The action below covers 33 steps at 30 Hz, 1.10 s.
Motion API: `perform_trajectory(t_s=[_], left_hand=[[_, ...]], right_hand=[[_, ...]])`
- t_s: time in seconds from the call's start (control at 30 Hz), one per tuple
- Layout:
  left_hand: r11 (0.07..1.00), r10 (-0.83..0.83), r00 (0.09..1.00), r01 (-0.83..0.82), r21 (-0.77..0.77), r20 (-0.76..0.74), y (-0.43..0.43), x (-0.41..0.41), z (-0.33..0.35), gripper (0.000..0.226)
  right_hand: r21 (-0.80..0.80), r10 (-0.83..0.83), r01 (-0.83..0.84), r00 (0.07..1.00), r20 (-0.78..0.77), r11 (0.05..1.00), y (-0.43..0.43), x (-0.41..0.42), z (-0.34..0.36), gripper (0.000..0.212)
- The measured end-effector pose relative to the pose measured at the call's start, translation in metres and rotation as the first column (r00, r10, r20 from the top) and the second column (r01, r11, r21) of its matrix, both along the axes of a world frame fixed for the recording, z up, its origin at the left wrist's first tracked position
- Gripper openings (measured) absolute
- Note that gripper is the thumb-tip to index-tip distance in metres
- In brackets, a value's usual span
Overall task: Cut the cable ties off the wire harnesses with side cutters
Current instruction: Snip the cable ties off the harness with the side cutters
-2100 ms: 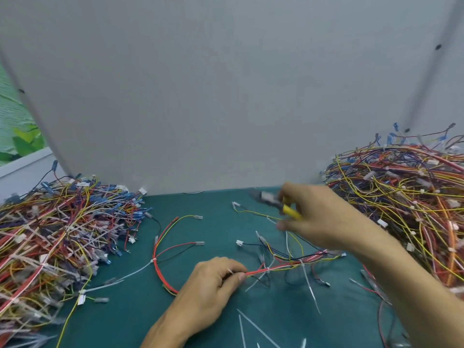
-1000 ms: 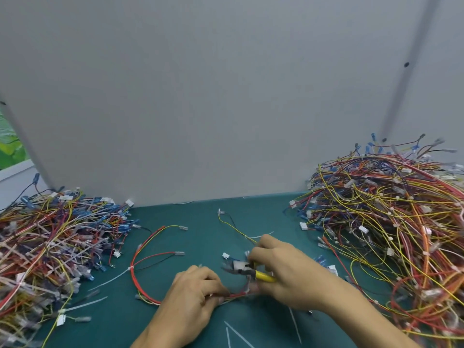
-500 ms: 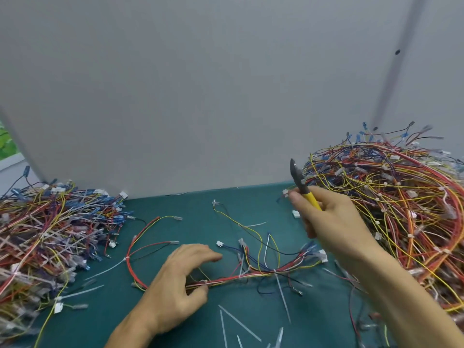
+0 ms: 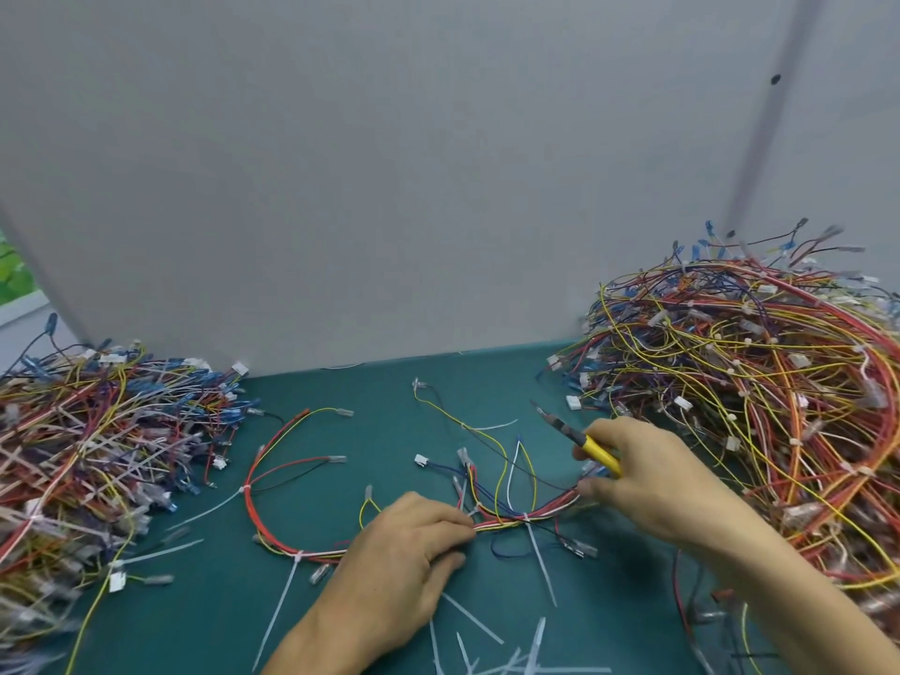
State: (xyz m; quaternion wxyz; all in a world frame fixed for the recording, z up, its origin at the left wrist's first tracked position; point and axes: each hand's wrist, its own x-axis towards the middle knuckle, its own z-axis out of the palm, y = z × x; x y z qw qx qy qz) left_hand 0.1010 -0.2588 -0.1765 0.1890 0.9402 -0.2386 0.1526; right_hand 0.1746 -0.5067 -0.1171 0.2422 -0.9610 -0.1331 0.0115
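Harness (image 4: 511, 521) pinched in left fingers (image 4: 450, 518); cutters (image 4: 582, 441) in right fingers (image 4: 609, 431).

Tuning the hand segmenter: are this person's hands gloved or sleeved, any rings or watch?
No gloves: the left hand and right hand are both bare. No ring, watch or wristband shows. The left forearm and right forearm are bare to the frame edge; no sleeve in view.

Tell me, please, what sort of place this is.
Probably a harness rework bench in a workshop: a left heap and a right heap of wire harnesses on a green mat, side cutters in the right hand, and cut cable ties lying loose.
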Motion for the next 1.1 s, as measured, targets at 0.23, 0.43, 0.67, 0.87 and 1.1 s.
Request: perform_trajectory(t_s=[0.23, 0.43, 0.67, 0.87, 1.1], left_hand=[[1.000, 0.019, 0.996, -0.017, -0.023, 0.085, -0.007, -0.009, 0.022, 0.024], [0.978, -0.132, 0.986, 0.113, 0.175, 0.104, -0.029, 0.002, 0.029, 0.012], [0.985, -0.052, 0.999, 0.049, 0.165, 0.015, -0.043, 0.026, 0.000, 0.033], [0.997, -0.041, 0.999, 0.040, -0.064, -0.003, -0.038, 0.028, -0.007, 0.024], [0.986, -0.088, 0.995, 0.080, -0.147, -0.048, -0.038, 0.023, -0.006, 0.015]], right_hand=[[0.072, 0.083, -0.085, 0.996, 0.020, 0.994, 0.010, -0.016, 0.020, 0.014], [-0.017, 0.071, -0.069, 0.950, 0.304, 0.997, 0.022, -0.036, 0.036, 0.020], [-0.093, 0.162, -0.162, 0.987, -0.002, 0.982, 0.038, -0.025, -0.013, 0.017], [-0.048, 0.151, -0.149, 0.988, 0.040, 0.988, 0.032, -0.005, -0.043, 0.021], [-0.083, 0.176, -0.170, 0.982, 0.069, 0.982, 0.029, -0.002, -0.044, 0.013]])
